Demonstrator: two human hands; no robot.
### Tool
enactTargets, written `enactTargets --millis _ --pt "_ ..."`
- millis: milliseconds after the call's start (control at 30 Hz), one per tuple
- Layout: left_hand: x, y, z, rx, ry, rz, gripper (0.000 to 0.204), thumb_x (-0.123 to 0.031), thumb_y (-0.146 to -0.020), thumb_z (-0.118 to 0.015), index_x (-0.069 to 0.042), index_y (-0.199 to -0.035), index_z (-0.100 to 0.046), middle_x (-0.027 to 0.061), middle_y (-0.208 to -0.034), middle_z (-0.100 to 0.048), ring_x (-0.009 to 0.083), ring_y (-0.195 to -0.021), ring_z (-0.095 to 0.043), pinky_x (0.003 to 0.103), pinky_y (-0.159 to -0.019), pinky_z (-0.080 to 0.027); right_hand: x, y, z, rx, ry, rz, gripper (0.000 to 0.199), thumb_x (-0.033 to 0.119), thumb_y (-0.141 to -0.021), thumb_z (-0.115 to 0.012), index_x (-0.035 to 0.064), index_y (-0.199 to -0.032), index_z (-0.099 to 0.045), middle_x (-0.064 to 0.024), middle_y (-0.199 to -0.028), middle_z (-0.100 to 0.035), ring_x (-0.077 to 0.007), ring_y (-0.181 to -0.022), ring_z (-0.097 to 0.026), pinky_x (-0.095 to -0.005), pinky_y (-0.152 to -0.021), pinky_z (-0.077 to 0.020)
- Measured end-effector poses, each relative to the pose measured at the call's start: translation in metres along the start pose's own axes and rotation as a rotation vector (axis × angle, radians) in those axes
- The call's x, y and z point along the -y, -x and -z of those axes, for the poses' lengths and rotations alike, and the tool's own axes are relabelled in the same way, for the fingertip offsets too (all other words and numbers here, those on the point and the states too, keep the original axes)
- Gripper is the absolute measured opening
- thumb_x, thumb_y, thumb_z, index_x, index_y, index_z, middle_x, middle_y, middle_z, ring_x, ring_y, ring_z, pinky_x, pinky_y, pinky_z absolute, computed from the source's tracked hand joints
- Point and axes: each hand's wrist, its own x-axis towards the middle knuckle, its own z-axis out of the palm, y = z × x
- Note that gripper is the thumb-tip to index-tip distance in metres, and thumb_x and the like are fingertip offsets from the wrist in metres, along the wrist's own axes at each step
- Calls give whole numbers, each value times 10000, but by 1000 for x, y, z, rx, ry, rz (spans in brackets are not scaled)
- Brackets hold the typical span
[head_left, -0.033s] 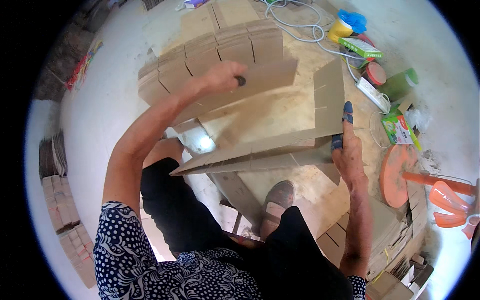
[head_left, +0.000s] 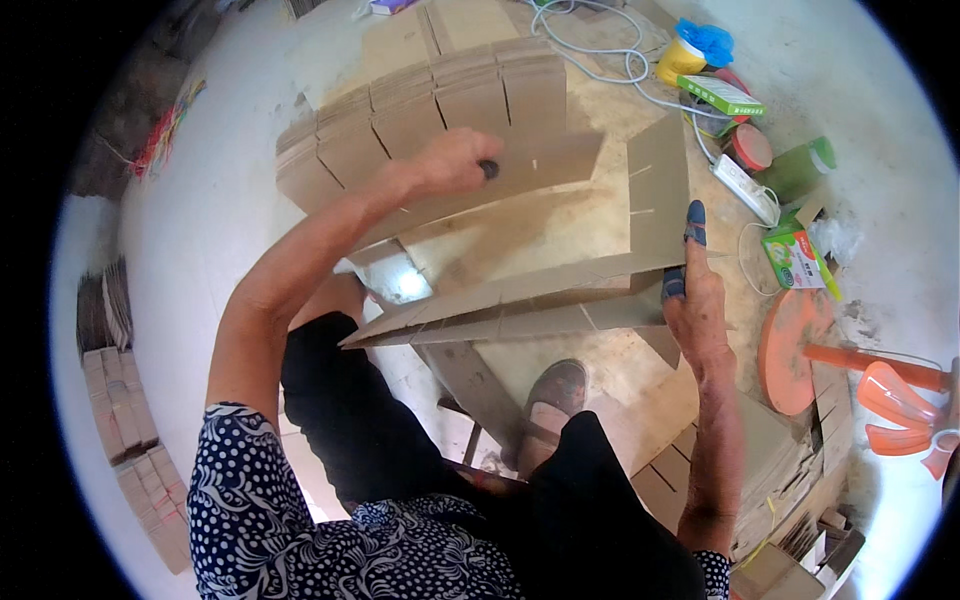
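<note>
A: Above our knees we hold a flat cardboard box blank [head_left: 530,250], half opened. Our left hand [head_left: 455,160] grips its far panel near the top edge, fingers closed over the board; our right hand [head_left: 695,290], with dark blue fingertip covers, pinches the right-hand flap upright.

B: Which step is this?

A: We judge it the squaring-up of the blank; next the panels probably need pressing to right angles along their creases.

B: And around the blank?

A: Beyond it lie stacked folded cartons [head_left: 430,110]. Right of it we note a small green-and-white rectangular box [head_left: 795,255], a flat green packet [head_left: 728,97], a yellow jar with blue wrap [head_left: 690,52], a green bottle [head_left: 795,170] and a white power strip [head_left: 742,187].
</note>
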Motion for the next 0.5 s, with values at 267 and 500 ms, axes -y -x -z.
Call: enactTargets --millis 267,500 --pt "-73 16 -41 -52 24 -116 136 -92 -709 -599 -39 -833 -581 173 -803 -629 374 -819 -611 470 -691 -473 15 15 10 3 42 69 802 -111 -754 -449 87 -1480 -172 -231 -684 -549 -357 -580 -566 -340 -551 -460" --pt "-97 -2 -56 -125 65 -172 144 -76 -720 -574 -33 -851 -613 170 -770 -639 355 -776 -632 455 -663 -487 -3 23 12 -27 12 34 895 -106 -668 -513 88 -1479 -185 -232 -688 -577 -388 -626 -589 -439 -584 -460"
